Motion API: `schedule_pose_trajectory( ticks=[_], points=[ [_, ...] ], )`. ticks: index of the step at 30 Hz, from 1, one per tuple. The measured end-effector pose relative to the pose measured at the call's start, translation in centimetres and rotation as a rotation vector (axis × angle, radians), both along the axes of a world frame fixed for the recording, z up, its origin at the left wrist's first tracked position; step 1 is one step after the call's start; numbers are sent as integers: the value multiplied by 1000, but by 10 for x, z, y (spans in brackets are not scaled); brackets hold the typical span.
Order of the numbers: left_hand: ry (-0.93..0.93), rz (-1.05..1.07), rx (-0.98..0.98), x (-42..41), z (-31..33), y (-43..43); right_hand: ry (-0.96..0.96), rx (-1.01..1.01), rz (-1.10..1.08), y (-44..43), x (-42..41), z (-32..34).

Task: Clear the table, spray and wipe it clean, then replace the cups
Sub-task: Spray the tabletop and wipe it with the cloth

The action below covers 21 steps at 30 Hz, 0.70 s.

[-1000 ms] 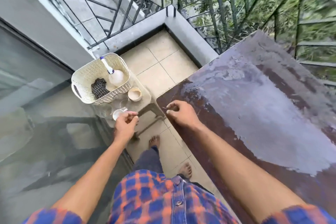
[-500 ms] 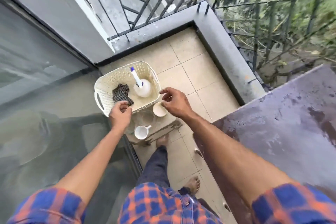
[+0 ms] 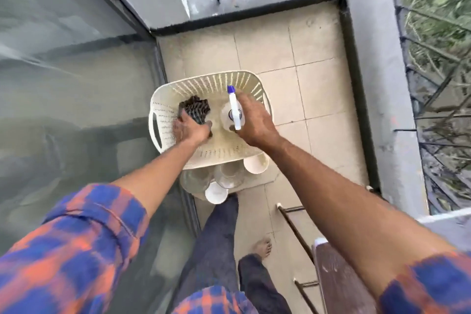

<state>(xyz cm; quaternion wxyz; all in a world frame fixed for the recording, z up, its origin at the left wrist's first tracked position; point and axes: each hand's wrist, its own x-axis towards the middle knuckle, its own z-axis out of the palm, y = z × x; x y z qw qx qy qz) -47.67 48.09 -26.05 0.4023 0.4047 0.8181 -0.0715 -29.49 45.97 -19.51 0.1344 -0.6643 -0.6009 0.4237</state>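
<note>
A cream perforated basket (image 3: 163,112) stands on a low stool on the balcony floor. Inside it lie a dark checked cloth (image 3: 196,109) and a white spray bottle (image 3: 233,107) with a blue nozzle. My left hand (image 3: 190,130) grips the cloth in the basket. My right hand (image 3: 251,120) closes around the spray bottle's neck. In front of the basket on the stool stand two white cups (image 3: 216,192) (image 3: 256,163) and clear glasses (image 3: 228,173). Only a corner of the brown table (image 3: 339,280) shows at the lower right.
A glass sliding door (image 3: 76,109) runs along the left. A grey parapet (image 3: 377,84) with metal railings borders the tiled floor at the right and back. My bare foot (image 3: 262,247) stands between stool and table. The table's metal legs (image 3: 295,229) stick out near it.
The view swung away from the table and down over the stool. Both hands went into the basket: the left took the cloth, the right moved from beside a cup to the spray bottle.
</note>
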Motion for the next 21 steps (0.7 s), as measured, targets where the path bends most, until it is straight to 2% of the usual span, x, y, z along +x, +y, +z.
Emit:
schedule_pose_trajectory(
  ticks=[6, 11, 15, 21],
  points=[
    [170, -41, 24, 3, -30, 14, 51, 62, -8, 4, -6, -21],
    [160, -81, 37, 1, -37, 16, 68, 92, -57, 10, -15, -20],
    [29, -20, 102, -3, -27, 15, 109, 89, -102, 15, -16, -12],
    [-311, 247, 298, -3, 27, 20, 183, 208, -188, 27, -18, 29]
  ],
)
